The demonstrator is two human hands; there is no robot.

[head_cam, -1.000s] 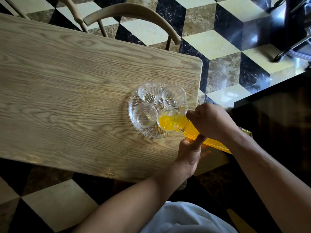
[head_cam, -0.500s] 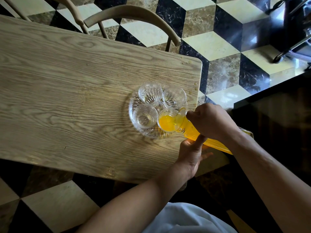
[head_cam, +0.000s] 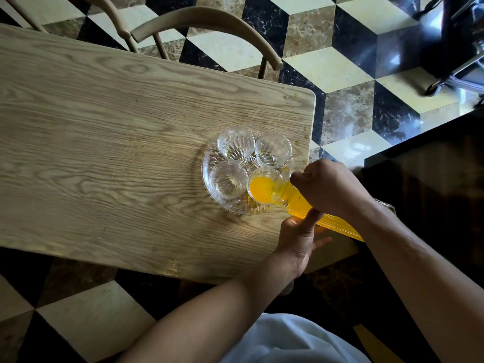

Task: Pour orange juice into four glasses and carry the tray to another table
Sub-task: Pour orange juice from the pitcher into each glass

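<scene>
A right hand (head_cam: 331, 187) grips a tilted juice bottle (head_cam: 306, 205), the left hand (head_cam: 298, 237) bracing it underneath, filling the nearest glass (head_cam: 262, 186) on a glass tray (head_cam: 209, 158) near the tabletop (head_cam: 104, 153) corner; too steep a tilt could overflow it.

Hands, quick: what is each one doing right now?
Left hand: supports the carafe from below, thumb against it; fingers mostly hidden, grip cannot be told.
Right hand: grips the carafe's neck, pouring juice into a glass.
</scene>
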